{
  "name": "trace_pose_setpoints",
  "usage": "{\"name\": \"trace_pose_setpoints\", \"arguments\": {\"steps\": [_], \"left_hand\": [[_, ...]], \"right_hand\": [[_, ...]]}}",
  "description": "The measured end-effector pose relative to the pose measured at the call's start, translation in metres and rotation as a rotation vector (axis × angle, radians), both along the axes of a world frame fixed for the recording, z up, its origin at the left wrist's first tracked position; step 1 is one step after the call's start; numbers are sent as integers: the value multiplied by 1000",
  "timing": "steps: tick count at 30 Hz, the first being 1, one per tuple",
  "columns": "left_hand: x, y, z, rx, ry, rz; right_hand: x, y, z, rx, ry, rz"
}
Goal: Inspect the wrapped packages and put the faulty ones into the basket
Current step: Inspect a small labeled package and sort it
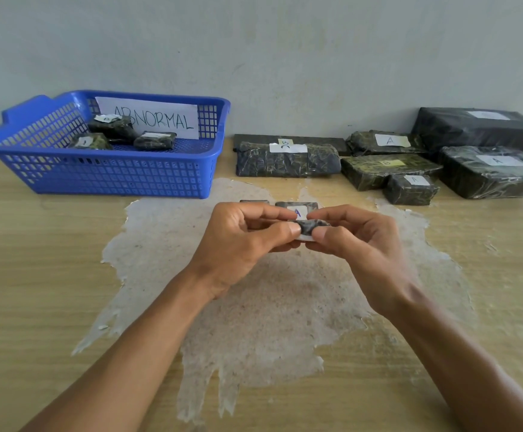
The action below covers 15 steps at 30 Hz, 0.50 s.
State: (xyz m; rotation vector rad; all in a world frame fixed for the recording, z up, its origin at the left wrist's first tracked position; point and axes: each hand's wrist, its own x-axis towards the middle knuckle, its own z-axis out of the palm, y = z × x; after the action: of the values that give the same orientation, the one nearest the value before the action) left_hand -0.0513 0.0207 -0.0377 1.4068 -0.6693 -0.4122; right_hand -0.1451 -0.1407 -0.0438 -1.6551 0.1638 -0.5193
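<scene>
Worn wooden tabletop [51,275], blue plastic mesh basket [104,173] back left holds three rejects. Left hand [241,241] and right hand [357,244] both pinch small dark wrapped package [310,226] above centre, grips pressed on its ends. Best: rotate slowly, check every wrap seam.

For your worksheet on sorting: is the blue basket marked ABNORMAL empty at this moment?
No, the blue basket already holds three small wrapped packages, lying in front of its ABNORMAL sign.
</scene>
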Motion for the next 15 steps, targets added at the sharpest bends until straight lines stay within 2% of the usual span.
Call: {"name": "trace_pose_setpoints", "arguments": {"steps": [10,15], "left_hand": [[1,-3,-2,25,7,-34],[1,-4,6,-96,342,-85]], "right_hand": [[1,-3,-2,-32,-25,16],[-1,-4,-3,-113,-81,-19]]}}
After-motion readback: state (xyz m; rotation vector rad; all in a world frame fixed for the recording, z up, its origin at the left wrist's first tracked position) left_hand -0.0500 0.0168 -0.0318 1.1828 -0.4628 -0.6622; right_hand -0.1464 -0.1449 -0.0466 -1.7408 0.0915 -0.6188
